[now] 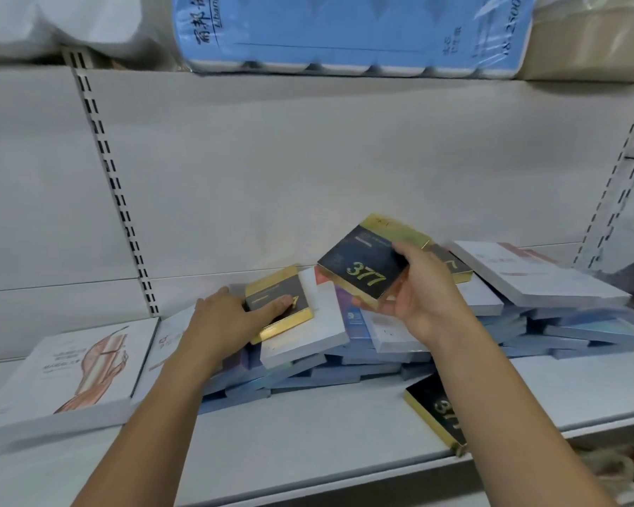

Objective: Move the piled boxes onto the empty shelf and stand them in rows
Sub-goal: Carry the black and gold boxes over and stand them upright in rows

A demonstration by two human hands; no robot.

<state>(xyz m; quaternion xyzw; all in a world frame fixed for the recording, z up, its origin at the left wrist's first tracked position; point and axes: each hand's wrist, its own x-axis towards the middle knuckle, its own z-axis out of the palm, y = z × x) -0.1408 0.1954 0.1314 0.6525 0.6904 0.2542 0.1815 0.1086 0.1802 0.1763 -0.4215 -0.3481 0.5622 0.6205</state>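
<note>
little is done, by the look of it: the piled boxes (399, 345) lie flat and jumbled on the shelf (308, 433), none standing in a row. the right hand (418, 290) has its grip closed on a black-and-gold box (363, 261) marked 377, raised above the heap. the left hand (231, 316) rests on a second gold-edged box (282, 305); i cannot tell if it grips. the boxes are thin, flat cartons, mostly pale blue and white, the gold edges glossy.
</note>
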